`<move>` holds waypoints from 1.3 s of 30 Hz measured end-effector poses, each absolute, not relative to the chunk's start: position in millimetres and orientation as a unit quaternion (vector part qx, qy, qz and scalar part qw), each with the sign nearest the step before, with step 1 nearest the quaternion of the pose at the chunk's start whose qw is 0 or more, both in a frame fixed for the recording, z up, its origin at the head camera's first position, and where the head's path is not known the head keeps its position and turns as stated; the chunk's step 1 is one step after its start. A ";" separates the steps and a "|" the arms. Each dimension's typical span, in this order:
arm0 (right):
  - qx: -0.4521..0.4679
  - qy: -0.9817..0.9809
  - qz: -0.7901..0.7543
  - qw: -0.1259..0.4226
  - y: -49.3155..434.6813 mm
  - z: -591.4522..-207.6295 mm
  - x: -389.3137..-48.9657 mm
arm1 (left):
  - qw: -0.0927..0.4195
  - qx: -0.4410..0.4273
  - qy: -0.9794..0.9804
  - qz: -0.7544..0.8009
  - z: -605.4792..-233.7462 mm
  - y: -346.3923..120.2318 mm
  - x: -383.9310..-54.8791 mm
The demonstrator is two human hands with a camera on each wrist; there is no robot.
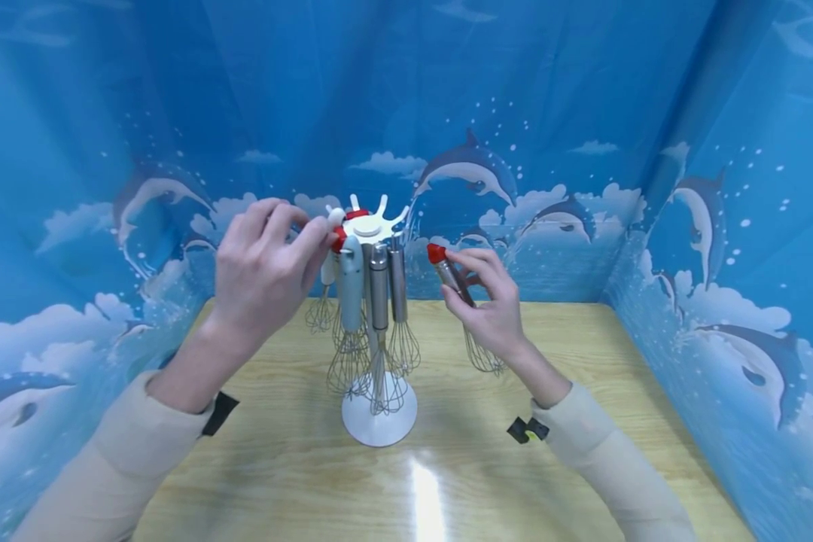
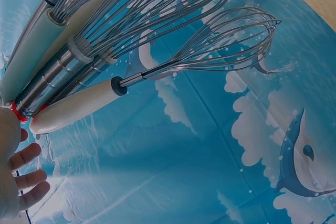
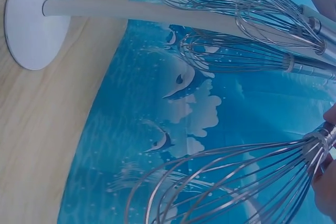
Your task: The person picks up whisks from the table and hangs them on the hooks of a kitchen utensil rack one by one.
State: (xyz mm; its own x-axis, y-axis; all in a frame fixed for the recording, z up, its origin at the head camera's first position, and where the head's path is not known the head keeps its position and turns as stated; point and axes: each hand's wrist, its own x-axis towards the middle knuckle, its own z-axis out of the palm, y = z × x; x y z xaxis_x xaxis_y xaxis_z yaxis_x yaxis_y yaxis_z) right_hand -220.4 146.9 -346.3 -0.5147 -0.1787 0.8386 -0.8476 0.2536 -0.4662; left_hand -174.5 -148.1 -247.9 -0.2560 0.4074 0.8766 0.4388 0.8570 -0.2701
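A white stand (image 1: 369, 228) with a ring of hooks carries several hanging whisks. My left hand (image 1: 260, 275) is at the left of its top, thumb and forefinger pinching the red end cap (image 1: 339, 239) of a whisk partly hidden behind a pale blue-handled whisk (image 1: 351, 286). In the left wrist view the other fingers (image 2: 26, 156) are spread loosely beside the handles. To the right of the stand, my right hand (image 1: 491, 301) grips a steel-handled whisk (image 1: 452, 278) with a red cap, held tilted, its wires (image 3: 210, 182) pointing down and apart from the stand.
The stand's round white base (image 1: 379, 429) rests on a light wooden table (image 1: 488, 482). Blue dolphin-print sheets (image 1: 549, 90) close off the back and sides. A cream-handled whisk (image 2: 79, 106) hangs on the stand's left side.
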 end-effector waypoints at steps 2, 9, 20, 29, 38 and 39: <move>0.364 -0.712 0.493 0.342 145.4 -342.7 -222.2 | 0.548 -0.266 -0.793 -0.015 -248.1 -148.2 -174.5; 0.377 -0.705 0.487 0.351 141.7 -331.1 -225.7 | 0.544 -0.265 -0.796 -0.015 -248.6 -148.5 -174.4; 0.410 -0.680 0.474 0.380 128.4 -307.0 -232.0 | 0.542 -0.264 -0.798 -0.011 -248.5 -149.3 -173.6; 0.413 -0.668 0.477 0.394 124.8 -289.8 -236.4 | 0.543 -0.267 -0.796 -0.012 -247.7 -148.4 -174.6; 0.422 -0.667 0.460 0.406 120.3 -275.5 -236.6 | 0.545 -0.265 -0.795 -0.013 -247.1 -148.2 -174.8; 0.424 -0.666 0.459 0.407 120.4 -274.8 -236.8 | 0.545 -0.265 -0.796 -0.014 -247.2 -148.2 -174.9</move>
State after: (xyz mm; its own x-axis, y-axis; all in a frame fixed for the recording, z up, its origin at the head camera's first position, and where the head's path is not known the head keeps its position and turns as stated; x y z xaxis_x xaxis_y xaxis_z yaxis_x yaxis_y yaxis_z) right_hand -236.8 120.4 -274.8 -0.3092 -0.1913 0.9316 -0.9386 0.2190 -0.2666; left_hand -174.9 -148.2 -247.2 -0.2661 0.4067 0.8740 0.4373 0.8589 -0.2666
